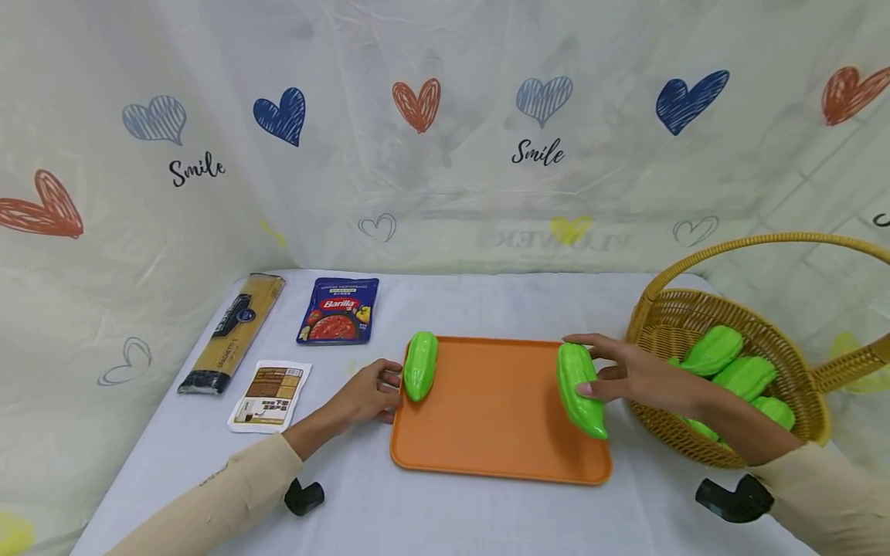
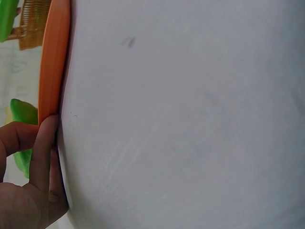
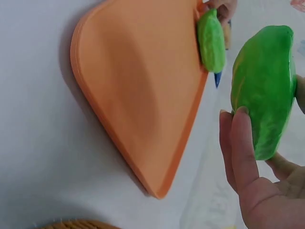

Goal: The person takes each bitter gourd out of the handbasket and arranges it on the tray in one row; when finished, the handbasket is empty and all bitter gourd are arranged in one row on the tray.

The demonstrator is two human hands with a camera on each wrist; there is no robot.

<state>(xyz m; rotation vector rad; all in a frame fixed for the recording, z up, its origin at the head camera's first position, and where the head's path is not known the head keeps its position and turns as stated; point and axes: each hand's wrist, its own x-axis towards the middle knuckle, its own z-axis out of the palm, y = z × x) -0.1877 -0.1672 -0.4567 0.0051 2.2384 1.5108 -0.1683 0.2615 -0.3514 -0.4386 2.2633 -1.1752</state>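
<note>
Orange tray (image 1: 494, 417) lies flat on white cloth (image 1: 361, 502), centred between both arms, probably so either hand can get at it. Left hand (image 1: 365, 392) pinches its left rim, thumb and fingers on either side of the edge in the left wrist view; likely a steadying hold, so the tray won't slide. Just inside that rim, at the far left corner, lies one green vegetable (image 1: 420, 367), lengthwise along the edge, which leaves the tray's middle bare. Right hand (image 1: 643, 378) grasps a second green vegetable (image 1: 577, 390) by its sides, thumb against fingers, over the tray's right end; the right wrist view has it raised, with a shadow on the tray below. Side grip seems chosen because the body is long, smooth and shiny, so pinching across its width should be safer than by a tip. Exact kind of vegetable: can't tell. Wicker basket (image 1: 670, 313) sits right beside the tray, within easy reach of the right arm, more green vegetables (image 1: 745, 376) piled inside; partly hidden by the forearm, count uncertain. Spaghetti pack (image 1: 232, 332), blue pouch (image 1: 338, 313) and white-and-brown packet (image 1: 270, 395) lie left of the tray, apart from it, untouched, presumably kept out of the working area.
</note>
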